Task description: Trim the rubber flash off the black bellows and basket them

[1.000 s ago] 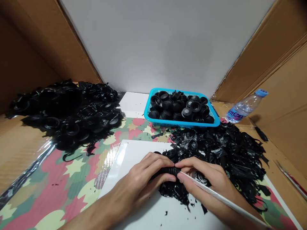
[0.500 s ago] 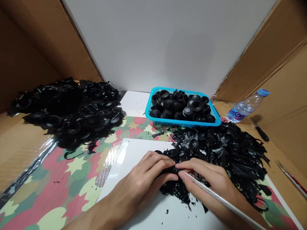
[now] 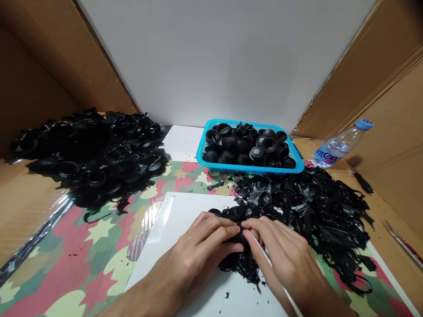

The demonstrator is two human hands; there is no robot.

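Back panel: while cardboard walls slope in at 2 sides, it stands smooth, matt and pale grey.
Patterned sheet: glossy, printed with rounded pink and green blotches and jagged pale-yellow stars.
White board: flat, slick, straight-edged, lying on the patterned sheet.
Left pile: shiny black mouldings, round and ribbed, with ragged edges.
Scrap heap: curled black strips and crinkled shreds, spreading off the white board.
Blue basket: perforated plastic, rectangular with rounded corners, filled with black caps, some ribbed, some ring-shaped.
Left hand: fingers and thumb clamped on a black piece, mostly hidden, above the white board at the scrap heap's near edge.
Right hand: pinching a slender white stick, fingertips just beside the left hand's.
Bottle: clear plastic, blue cap, purple-lettered label, near the blue basket.
Metal tool: slim, pointed, partly red, on the right.
Dark handle: narrow, matt, behind the metal tool.
Flecks: tiny, angular, black, scattered on the white board.
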